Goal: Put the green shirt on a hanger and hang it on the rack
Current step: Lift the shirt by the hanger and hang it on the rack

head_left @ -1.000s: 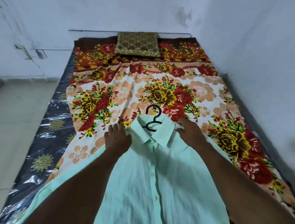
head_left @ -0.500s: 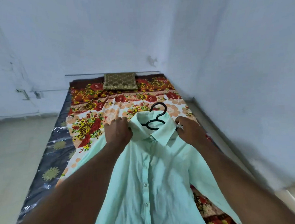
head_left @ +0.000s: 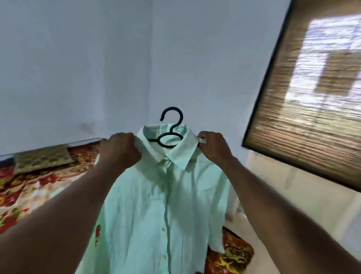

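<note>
The pale green shirt (head_left: 158, 210) hangs in the air in front of me, buttoned, on a black hanger (head_left: 171, 129) whose hook sticks up out of the collar. My left hand (head_left: 120, 149) grips the shirt's left shoulder beside the collar. At the other shoulder my right hand (head_left: 214, 146) is closed on the cloth. The hanger's arms are hidden inside the shirt. No rack is in view.
The bed with the floral sheet (head_left: 22, 193) lies low at the left, a brown cushion (head_left: 42, 158) at its head. White walls meet in a corner behind the shirt. A dark-framed window with a woven blind (head_left: 310, 102) is on the right wall.
Both hands have lifted the shirt and hanger off the bed into the air. My view has swung up and to the right, bringing the window into sight.
</note>
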